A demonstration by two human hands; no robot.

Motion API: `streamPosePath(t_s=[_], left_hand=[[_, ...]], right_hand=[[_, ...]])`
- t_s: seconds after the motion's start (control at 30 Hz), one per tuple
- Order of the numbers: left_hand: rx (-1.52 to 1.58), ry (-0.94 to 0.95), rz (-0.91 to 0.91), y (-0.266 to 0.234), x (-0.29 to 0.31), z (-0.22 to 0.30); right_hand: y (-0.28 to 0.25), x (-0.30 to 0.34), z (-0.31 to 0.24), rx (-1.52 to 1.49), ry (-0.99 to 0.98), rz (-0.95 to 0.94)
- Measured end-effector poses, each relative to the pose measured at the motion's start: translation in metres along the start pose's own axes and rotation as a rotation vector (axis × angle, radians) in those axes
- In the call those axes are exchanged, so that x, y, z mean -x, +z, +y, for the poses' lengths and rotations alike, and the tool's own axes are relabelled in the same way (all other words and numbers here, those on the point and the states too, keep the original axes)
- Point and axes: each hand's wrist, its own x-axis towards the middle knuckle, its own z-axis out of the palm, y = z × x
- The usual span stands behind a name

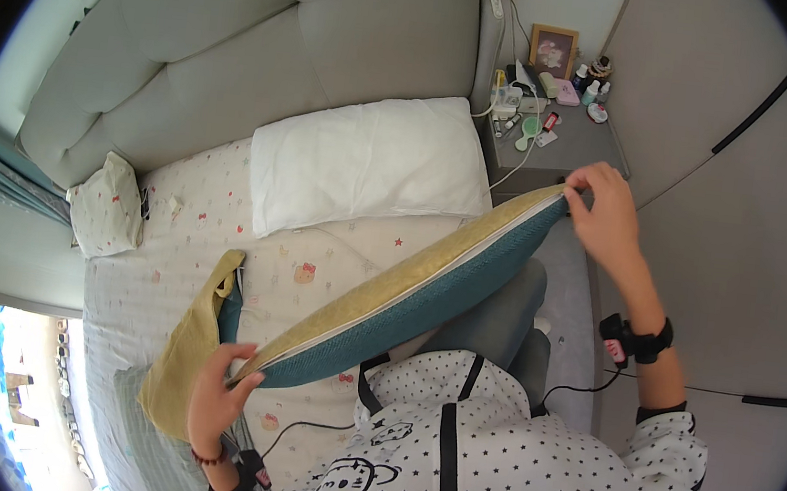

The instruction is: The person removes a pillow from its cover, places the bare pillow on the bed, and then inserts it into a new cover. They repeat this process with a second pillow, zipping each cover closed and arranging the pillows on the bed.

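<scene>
A cushion [398,289], mustard yellow on one side and teal on the other, is held edge-up across my lap. A pale zip line runs along its upper edge between the two colours and looks closed. My left hand [216,398] pinches the near left corner. At the far right corner, the fingertips of my right hand [603,215] grip the other end. The cushion slants upward from left to right between them. Beside my left hand on the bed lies a crumpled yellow cover [185,353] with some teal showing at its side.
A white pillow [373,167] lies against the grey headboard [367,37]; a smaller pillow [110,208] sits at the far left. Grey-green bedding [142,449] is bunched at the lower left. A cluttered nightstand [581,145] stands right of the bed, near wardrobe doors [700,249].
</scene>
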Motion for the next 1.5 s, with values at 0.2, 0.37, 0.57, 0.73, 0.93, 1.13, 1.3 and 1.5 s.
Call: streamPosePath(t_s=[0.2, 0.37, 0.57, 0.73, 0.93, 1.13, 1.3, 1.5], left_hand=[[-0.164, 0.291, -0.111, 0.055, -0.048, 0.043], [-0.359, 0.351, -0.185, 0.064, -0.058, 0.051], [-0.124, 0.164, -0.157, 0.064, -0.068, 0.040], [-0.299, 0.224, 0.035, 0.059, -0.078, 0.043], [-0.403, 0.354, 0.038, 0.058, -0.086, 0.046], [-0.691, 0.519, 0.063, 0.060, -0.095, 0.036], [-0.752, 0.476, 0.044, 0.062, -0.100, 0.019], [-0.767, 0.418, 0.096, 0.043, -0.140, -0.002]], right_hand=[[0.060, 0.035, -0.066, -0.375, -0.519, -0.249], [0.066, 0.057, -0.080, -0.350, -0.581, -0.197], [0.057, 0.070, -0.075, -0.276, -0.553, -0.217], [0.046, 0.083, -0.066, -0.246, -0.579, -0.334], [0.042, 0.088, -0.070, -0.270, -0.584, -0.242], [0.033, 0.095, -0.076, -0.240, -0.477, -0.355], [0.025, 0.101, -0.077, -0.227, -0.434, -0.432], [0.012, 0.115, -0.073, -0.314, -0.473, -0.712]])
